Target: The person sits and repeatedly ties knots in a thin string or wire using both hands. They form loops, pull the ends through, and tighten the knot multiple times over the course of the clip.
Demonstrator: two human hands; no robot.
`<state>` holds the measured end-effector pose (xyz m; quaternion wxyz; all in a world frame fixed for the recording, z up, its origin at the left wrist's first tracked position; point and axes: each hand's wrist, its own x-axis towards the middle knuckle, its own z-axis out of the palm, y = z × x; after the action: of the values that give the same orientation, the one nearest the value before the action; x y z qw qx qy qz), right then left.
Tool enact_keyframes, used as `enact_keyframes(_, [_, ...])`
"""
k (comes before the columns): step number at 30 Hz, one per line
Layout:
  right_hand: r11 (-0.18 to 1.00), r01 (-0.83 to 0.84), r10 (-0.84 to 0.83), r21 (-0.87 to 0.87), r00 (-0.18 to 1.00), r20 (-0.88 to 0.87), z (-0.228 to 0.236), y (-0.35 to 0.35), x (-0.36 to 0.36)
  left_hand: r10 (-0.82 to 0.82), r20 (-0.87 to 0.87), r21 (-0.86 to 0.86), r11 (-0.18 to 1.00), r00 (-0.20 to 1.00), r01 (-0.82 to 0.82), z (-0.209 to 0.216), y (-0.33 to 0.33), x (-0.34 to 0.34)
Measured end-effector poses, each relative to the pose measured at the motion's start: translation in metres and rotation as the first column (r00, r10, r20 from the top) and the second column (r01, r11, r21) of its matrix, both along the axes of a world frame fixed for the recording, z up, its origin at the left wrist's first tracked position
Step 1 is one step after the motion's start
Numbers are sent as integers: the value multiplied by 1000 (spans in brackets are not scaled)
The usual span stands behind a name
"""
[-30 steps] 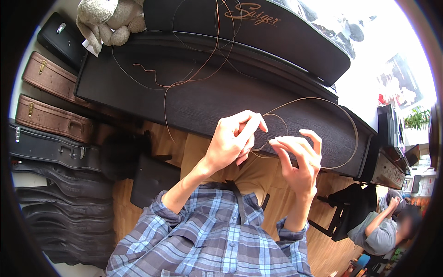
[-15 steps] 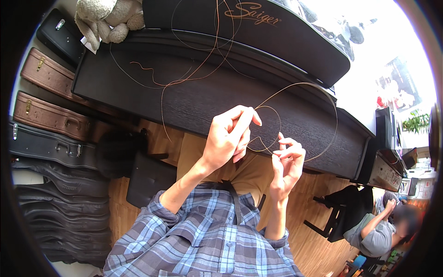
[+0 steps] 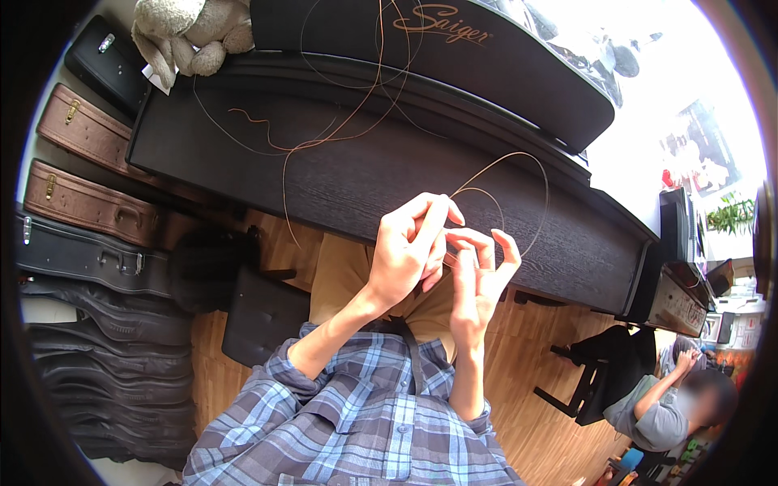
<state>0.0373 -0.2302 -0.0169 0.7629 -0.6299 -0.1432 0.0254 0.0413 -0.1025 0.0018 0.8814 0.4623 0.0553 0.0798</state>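
My left hand [image 3: 408, 249] is closed in a pinch on a thin, bronze-coloured guitar string [image 3: 549, 193]. From its fingertips the string runs out in one larger and one smaller loop, curving to the right. Close against it, my right hand [image 3: 478, 283] has its palm turned up and its fingers curled round the string, near the thumb. Where the string passes between the two hands is partly hidden by the fingers. Both hands are above the near edge of a dark closed piano [image 3: 340, 182]. More loose strings [image 3: 285, 194] lie in tangled curves over its lid.
A grey plush toy [image 3: 190, 32] sits at the piano's far left. Instrument cases [image 3: 89, 202] and black soft bags [image 3: 121, 356] are stacked on the left. A dark stool [image 3: 263, 316] stands below. At the lower right another person [image 3: 656, 409] sits near a black bench [image 3: 596, 381].
My right hand has moved left and slightly up, close to my left hand. The string's loops have drawn in and become smaller. My left hand has shifted slightly right.
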Motion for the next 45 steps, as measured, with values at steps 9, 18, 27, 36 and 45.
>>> enact_keyframes(9, [993,110,-106,-37,991,81,-9,-4,-4,47,29,-26,999,998,-47,-9,0,1])
enact_keyframes(18, [966,88,-65,-243,993,102,-30,-41,-6,12,35,-25,1000,999,-11,1,15,2])
enact_keyframes(27, [850,301,-195,-433,942,272,-60,-126,-14,51,137,47,997,989,-58,10,42,3])
enact_keyframes(36, [497,464,-334,-733,882,332,-72,-216,-22,52,149,117,991,988,-70,20,50,-3])
enact_keyframes(45, [302,265,-495,-916,865,87,-86,-291,-59,-60,129,223,974,990,30,29,50,-9])
